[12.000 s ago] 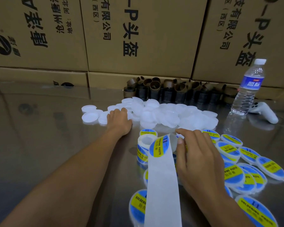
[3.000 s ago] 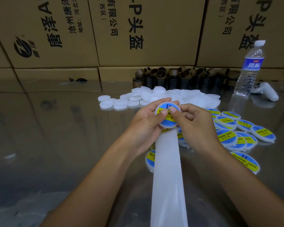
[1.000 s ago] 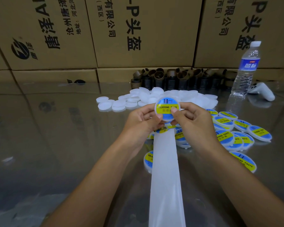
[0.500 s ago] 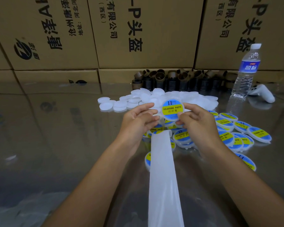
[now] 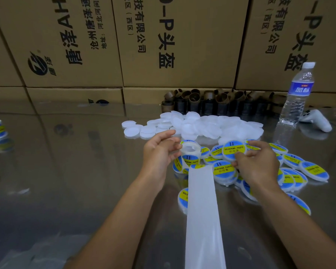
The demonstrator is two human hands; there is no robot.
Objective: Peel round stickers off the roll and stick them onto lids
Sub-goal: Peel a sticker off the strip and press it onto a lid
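**Two hands at the table, one labelled lid pinched in the right**

Two bare hands worked over a shiny metal table (image 5: 66,171). The right hand (image 5: 256,167) pinched a labelled lid (image 5: 233,150) by its edge between thumb and curled fingers, holding it tilted face-up just above the finished lids (image 5: 299,167) scattered on the right. The left hand (image 5: 159,152) was loosely curled with thumb and fingers spread apart and nothing enclosed in them. Its fingertips (image 5: 178,146) reached the left rim of the sticker roll (image 5: 190,151), though actual contact could not be made out.

The roll stood on the table between the two hands, blue and yellow stickers showing on its near side. Its bare white backing strip (image 5: 203,220) ran from the roll straight toward the camera and out of the bottom edge.

Behind the hands lay a heap of blank lids (image 5: 211,125), white and translucent. Farther back stood a row of brown cardboard cores (image 5: 221,102) against stacked cartons (image 5: 173,45). A water bottle (image 5: 297,94) stood upright at the far right, with a white controller (image 5: 316,121) lying just beside it.
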